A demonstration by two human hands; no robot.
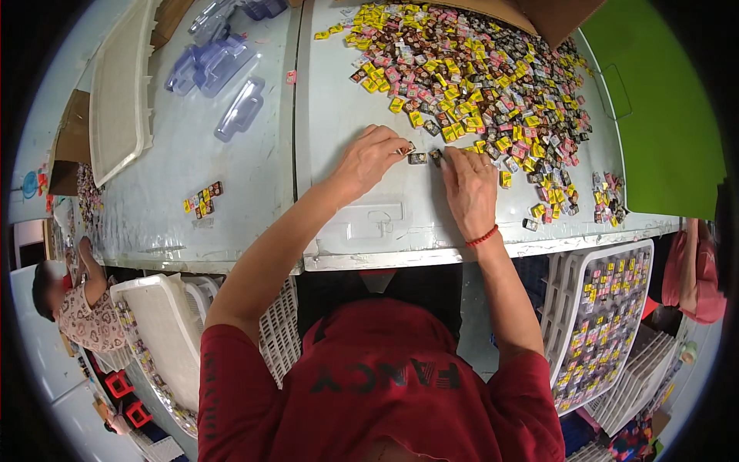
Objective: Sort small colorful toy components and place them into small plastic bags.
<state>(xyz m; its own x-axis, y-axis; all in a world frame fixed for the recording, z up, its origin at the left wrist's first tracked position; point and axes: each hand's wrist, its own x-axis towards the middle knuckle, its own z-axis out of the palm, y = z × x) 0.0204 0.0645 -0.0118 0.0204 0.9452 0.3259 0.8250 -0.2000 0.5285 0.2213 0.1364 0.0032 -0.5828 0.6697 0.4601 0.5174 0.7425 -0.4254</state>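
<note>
Both hands at candy pile (pixel 477 85) edge: left hand (pixel 368 158) fingers pinch one candy (pixel 406 148), right hand (pixel 469 189) fingers flat, open. White crate (pixel 566 289) beside desk (pixel 362 223) holds sorted candies.

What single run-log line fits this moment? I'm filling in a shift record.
left hand: pinching small wrapped piece | right hand: fingertips on small dark pieces | wrapped candy pile beyond hands | table | filled white tray lower right
</note>
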